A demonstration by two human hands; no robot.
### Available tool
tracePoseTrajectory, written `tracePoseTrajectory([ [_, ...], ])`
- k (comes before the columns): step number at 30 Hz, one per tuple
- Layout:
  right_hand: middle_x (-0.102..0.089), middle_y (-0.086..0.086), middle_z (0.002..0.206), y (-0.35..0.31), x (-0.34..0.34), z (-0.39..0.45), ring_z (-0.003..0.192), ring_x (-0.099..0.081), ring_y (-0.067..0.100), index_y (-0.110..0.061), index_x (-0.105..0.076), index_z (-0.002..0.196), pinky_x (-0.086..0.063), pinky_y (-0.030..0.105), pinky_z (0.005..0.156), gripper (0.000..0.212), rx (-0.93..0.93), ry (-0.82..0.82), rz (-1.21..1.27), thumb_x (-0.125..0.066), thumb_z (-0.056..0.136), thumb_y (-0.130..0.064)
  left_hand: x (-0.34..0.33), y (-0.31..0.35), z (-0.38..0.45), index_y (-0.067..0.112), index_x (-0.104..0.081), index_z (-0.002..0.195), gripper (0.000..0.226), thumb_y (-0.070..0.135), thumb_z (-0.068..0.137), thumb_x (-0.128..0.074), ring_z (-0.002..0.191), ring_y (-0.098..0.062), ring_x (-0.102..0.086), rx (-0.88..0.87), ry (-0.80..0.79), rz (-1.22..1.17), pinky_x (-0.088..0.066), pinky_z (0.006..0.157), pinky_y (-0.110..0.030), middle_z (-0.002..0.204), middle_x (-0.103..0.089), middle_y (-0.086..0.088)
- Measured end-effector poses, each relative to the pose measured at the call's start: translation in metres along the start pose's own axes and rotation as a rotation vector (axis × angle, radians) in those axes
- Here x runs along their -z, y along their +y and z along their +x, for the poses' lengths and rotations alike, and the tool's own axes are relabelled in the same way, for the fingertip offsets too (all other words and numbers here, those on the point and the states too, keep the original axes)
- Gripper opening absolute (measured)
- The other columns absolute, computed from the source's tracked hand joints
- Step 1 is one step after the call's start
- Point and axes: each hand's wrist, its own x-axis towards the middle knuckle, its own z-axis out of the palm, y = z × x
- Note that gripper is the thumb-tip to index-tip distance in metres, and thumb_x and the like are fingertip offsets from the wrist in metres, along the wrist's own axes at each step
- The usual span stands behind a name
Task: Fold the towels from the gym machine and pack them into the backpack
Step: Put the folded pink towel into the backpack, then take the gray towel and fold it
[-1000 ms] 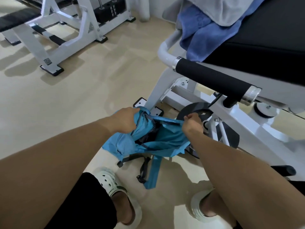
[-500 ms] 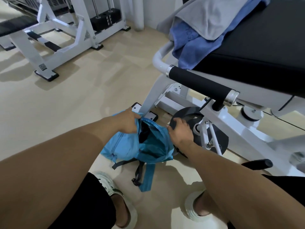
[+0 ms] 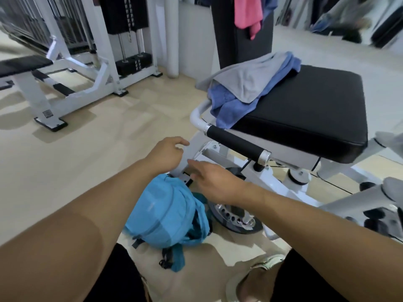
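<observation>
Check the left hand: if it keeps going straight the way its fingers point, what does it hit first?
Likely the machine's white frame leg, just past the left hand fingertips. Depth is unclear from one view; it might pass in front.

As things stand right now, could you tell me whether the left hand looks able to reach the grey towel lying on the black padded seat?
Probably yes. The left hand is open and holds nothing, and only open air lies between it and the grey towel, draped over the blue towel at the seat's near corner.

Both arms outstretched, left grip [image 3: 167, 154] and right grip [image 3: 214, 183] loose-fingered, empty, palms down
</observation>
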Motion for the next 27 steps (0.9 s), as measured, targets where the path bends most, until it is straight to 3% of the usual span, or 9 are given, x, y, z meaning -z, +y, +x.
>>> tracePoseTrajectory([
  [2,-0.067,0.010,0.121,-0.025,0.027,-0.017,0.109,-0.061,0.026,-0.009,-0.061,0.133,-0.045,0.031,0.090,0.033,0.054,0.086,0.028,-0.046,0.104,-0.016,0.004,0.006,-0.003,0.020,-0.055,0.138,0.042,0.005,0.099,-0.045,0.115,-0.029,-0.061,-0.089,0.111,-0.073,-0.043,0.089,-0.026,0.137,-0.059,-0.004],
  [5,-0.075,-0.003,0.099,-0.047,0.061,-0.034,0.085,-0.069,0.014,-0.025,-0.072,0.120,-0.054,0.031,0.079,0.025,0.161,0.473,0.121,-0.056,0.101,-0.020,0.008,0.013,-0.007,0.020,-0.050,0.142,0.042,0.010,0.101,-0.048,0.123,-0.018,-0.056,-0.266,0.269,-0.088,-0.043,0.102,-0.028,0.141,-0.055,0.002],
  [8,-0.074,-0.006,0.107,-0.032,0.092,-0.021,0.095,-0.068,0.010,-0.022,-0.073,0.116,-0.056,0.032,0.087,0.024,0.109,0.787,0.105,-0.058,0.098,-0.016,0.008,0.028,-0.006,0.020,-0.050,0.143,0.039,0.018,0.104,-0.049,0.132,-0.011,-0.047,-0.403,0.351,-0.041,-0.036,0.110,-0.026,0.144,-0.051,0.004],
  [13,-0.063,0.004,0.126,0.028,0.123,0.007,0.111,-0.059,0.026,-0.021,-0.063,0.130,-0.052,0.041,0.089,0.034,-0.188,0.708,-0.179,-0.061,0.096,-0.021,0.000,0.056,0.002,0.018,-0.057,0.139,0.036,0.021,0.104,-0.051,0.136,-0.013,-0.045,-0.554,0.354,0.016,-0.032,0.115,-0.026,0.146,-0.052,0.003],
  [18,-0.061,0.003,0.126,0.049,0.123,0.022,0.118,-0.051,0.028,-0.024,-0.063,0.128,-0.039,0.038,0.096,0.041,-0.225,0.668,-0.406,-0.072,0.089,-0.028,-0.012,0.071,0.008,0.019,-0.058,0.138,0.040,0.030,0.100,-0.050,0.137,-0.011,-0.042,-0.600,0.288,0.056,-0.027,0.113,-0.020,0.145,-0.054,0.004],
  [22,-0.066,0.008,0.114,0.044,0.132,0.031,0.110,-0.054,0.030,-0.017,-0.055,0.131,-0.040,0.042,0.087,0.043,-0.205,0.748,-0.277,-0.056,0.099,-0.046,-0.019,0.079,0.015,0.019,-0.055,0.141,0.040,0.025,0.102,-0.054,0.139,-0.010,-0.039,-0.605,0.256,0.047,-0.030,0.116,-0.027,0.147,-0.051,0.003],
  [25,-0.066,0.016,0.107,0.043,0.143,0.039,0.101,-0.059,0.035,-0.016,-0.037,0.145,-0.039,0.039,0.076,0.049,-0.294,0.680,-0.252,-0.049,0.103,-0.040,-0.025,0.089,0.023,0.018,-0.054,0.142,0.040,0.020,0.102,-0.054,0.139,-0.011,-0.039,-0.578,0.258,0.025,-0.032,0.117,-0.031,0.148,-0.050,0.004],
  [27,-0.067,0.013,0.105,0.044,0.146,0.044,0.095,-0.062,0.034,-0.020,-0.042,0.141,-0.039,0.038,0.072,0.044,-0.370,0.617,-0.342,-0.051,0.102,-0.038,-0.029,0.095,0.031,0.019,-0.054,0.141,0.042,0.015,0.099,-0.055,0.138,-0.013,-0.041,-0.572,0.279,0.025,-0.033,0.117,-0.035,0.148,-0.051,0.004],
])
